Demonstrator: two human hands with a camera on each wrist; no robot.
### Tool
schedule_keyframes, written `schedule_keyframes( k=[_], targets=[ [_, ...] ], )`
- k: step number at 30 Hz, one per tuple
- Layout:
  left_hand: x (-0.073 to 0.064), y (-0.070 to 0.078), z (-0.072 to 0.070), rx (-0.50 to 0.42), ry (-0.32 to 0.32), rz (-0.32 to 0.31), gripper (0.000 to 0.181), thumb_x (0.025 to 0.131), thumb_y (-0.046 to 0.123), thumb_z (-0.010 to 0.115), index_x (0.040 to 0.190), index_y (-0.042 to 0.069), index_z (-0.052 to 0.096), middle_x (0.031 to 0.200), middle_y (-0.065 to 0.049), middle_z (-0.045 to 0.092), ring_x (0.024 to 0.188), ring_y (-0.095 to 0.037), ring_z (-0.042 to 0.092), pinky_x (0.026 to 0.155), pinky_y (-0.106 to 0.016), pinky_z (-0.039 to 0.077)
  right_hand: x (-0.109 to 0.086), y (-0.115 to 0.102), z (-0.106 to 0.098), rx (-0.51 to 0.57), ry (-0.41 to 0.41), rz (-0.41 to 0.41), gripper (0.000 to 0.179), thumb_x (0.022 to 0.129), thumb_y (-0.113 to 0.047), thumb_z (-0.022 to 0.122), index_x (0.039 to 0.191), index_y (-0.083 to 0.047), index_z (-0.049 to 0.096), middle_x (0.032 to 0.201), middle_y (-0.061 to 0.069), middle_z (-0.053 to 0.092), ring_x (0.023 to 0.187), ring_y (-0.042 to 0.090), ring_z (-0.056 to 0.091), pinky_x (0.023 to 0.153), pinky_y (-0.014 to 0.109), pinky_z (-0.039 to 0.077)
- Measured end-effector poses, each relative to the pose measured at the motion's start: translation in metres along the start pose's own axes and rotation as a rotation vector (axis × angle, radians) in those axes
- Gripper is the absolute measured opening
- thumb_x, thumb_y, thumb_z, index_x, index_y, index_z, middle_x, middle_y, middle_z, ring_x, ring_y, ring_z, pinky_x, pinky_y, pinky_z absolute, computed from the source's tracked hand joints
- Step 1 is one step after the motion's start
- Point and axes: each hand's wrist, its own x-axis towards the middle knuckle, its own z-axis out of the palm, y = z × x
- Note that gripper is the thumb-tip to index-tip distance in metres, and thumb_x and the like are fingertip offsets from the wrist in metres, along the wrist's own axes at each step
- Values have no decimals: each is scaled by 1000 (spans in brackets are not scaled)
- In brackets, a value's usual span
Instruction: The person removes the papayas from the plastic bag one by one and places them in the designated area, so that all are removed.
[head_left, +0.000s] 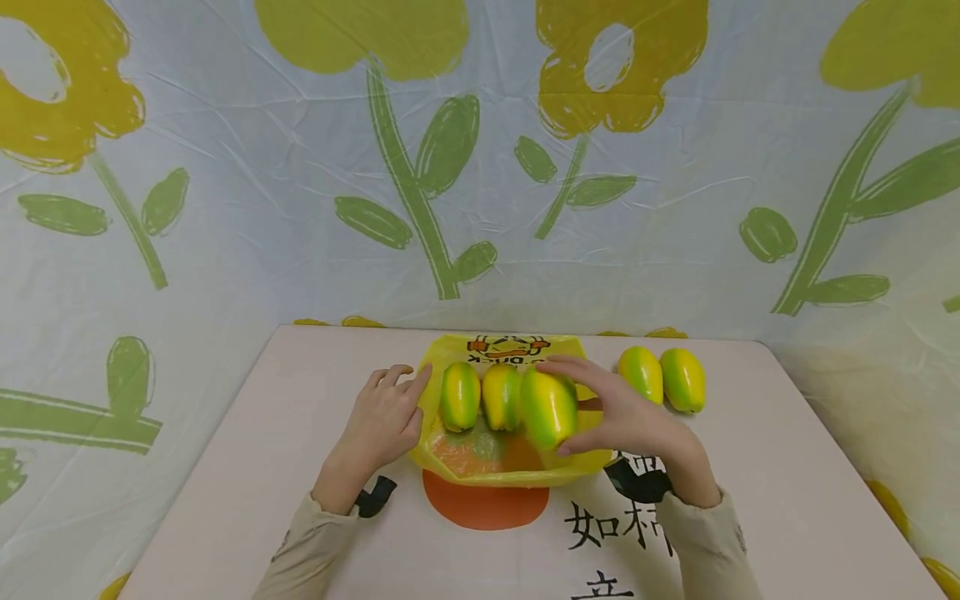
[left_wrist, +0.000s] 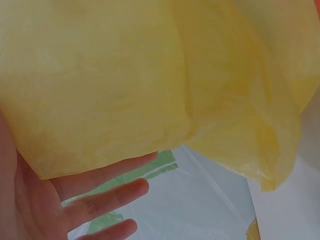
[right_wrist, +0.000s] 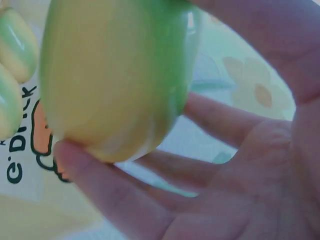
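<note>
A yellow plastic bag [head_left: 517, 478] with a printed duck design lies spread open on the table. Two glossy yellow-green papayas, one on the left [head_left: 460, 397] and one beside it [head_left: 500, 397], rest inside. My right hand [head_left: 633, 417] grips a third papaya [head_left: 549, 408] over the bag's right part, thumb on its near end and fingers at its far end. In the right wrist view this papaya [right_wrist: 117, 80] fills much of the picture. My left hand [head_left: 386, 421] touches the bag's left edge; in the left wrist view the bag [left_wrist: 100, 90] covers part of it, and several fingers are straight.
Two more papayas, a left one [head_left: 640, 373] and a right one [head_left: 683, 381], stand on the table [head_left: 300, 367] beyond my right hand. An orange-red round print [head_left: 487, 504] and black characters [head_left: 592, 527] mark the tabletop. A flowered cloth [head_left: 300, 167] hangs behind.
</note>
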Motion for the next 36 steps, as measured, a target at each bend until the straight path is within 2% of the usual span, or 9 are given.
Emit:
schedule_keyframes(
  k=[5,12,17,22,29,36],
  targets=[
    [0,1,0,4,-2,-1,50,86,7,47,133,-4,59,101,-11,75,117,-34,56,99,-50,42,-10,12,-5,60,26,-48,93,72,-19,89,152,-21,40,158,4,31,139,25,37,98,53,48],
    [-1,1,-2,2,-12,-17,50,86,7,47,133,-4,59,101,-11,75,117,-34,55,100,-51,41,-19,32,-15,181,35,-156,96,72,-1,86,154,-12,36,160,14,26,141,15,35,101,37,48],
    [-1,1,-3,0,-10,-19,50,86,7,47,133,-4,59,102,-12,75,117,-34,55,100,-51,41,-21,46,-22,220,74,-266,98,67,13,83,151,1,34,159,25,20,140,21,38,100,34,48],
    [-1,1,-3,-1,-2,-18,50,86,7,47,133,-4,59,102,-12,75,117,-34,55,100,-51,42,-25,60,-32,266,115,-353,99,65,20,80,150,7,31,158,28,19,141,28,37,102,34,47],
    [-1,0,0,-4,5,-6,51,86,6,47,134,-4,58,101,-12,75,117,-34,56,99,-50,42,-37,82,-50,428,136,-485,100,65,27,73,150,11,23,160,30,8,140,34,35,103,36,46],
    [0,0,0,1,9,-3,51,86,6,47,134,-4,58,102,-12,75,117,-34,56,98,-50,42,-53,102,-65,530,216,-546,98,68,28,71,150,11,22,162,26,3,144,34,26,106,35,44]
  ],
)
